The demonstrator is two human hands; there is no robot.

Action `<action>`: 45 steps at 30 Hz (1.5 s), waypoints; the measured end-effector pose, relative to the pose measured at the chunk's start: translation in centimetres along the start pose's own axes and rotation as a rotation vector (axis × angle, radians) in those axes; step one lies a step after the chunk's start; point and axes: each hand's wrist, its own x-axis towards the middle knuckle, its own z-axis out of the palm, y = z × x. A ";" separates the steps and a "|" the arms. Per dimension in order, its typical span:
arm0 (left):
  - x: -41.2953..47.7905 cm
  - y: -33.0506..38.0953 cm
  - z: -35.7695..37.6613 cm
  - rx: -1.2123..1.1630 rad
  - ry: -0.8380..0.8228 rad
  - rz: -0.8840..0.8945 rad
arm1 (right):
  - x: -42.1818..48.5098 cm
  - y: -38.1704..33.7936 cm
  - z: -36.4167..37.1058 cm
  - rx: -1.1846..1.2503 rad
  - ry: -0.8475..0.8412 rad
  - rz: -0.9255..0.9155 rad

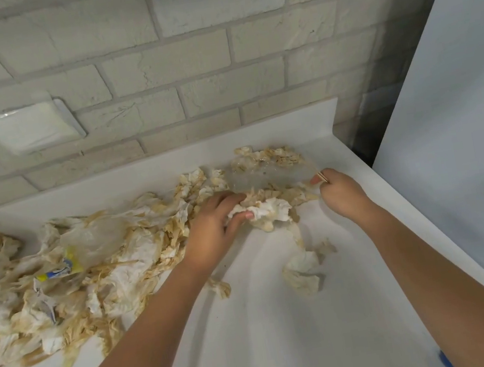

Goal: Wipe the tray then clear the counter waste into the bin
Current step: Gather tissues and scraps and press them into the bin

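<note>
Waste paper [76,288], crumpled and stained yellow-brown, lies heaped along the left side of a white bench [259,339] as a person reaches in with both bare arms. Nearest the bench's front edge, one loose clump [302,275] sits apart from the heap, to the right of the left forearm, with a smaller scrap [220,286] just beside that arm. A yellow-and-blue wrapper [61,270] shows among the paper on the left. Farther in, the left hand [213,229] has its fingers curled round a white wad [267,211] at the heap's right end. The right hand [338,190], close by, pinches a pair of thin wooden sticks [322,177] between thumb and fingers, at the edge of a sheet of clear film [268,174]. Beyond the film, more stained paper [271,155] rests near the bench's back edge. Behind stands a pale brick wall [199,63] bearing a white wall plate [32,127]; a plain white panel [456,85] rises on the right.
</note>
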 end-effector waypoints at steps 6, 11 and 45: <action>0.5 1.7 -0.9 -0.188 0.014 -0.032 | -2.5 0.5 0.4 0.062 0.078 -0.028; -0.5 3.7 -1.2 -0.130 -0.051 0.023 | -2.4 0.2 0.4 -0.019 0.113 -0.091; -8.1 7.8 5.3 0.147 -0.156 0.088 | -1.3 1.0 4.3 -0.512 0.080 -0.253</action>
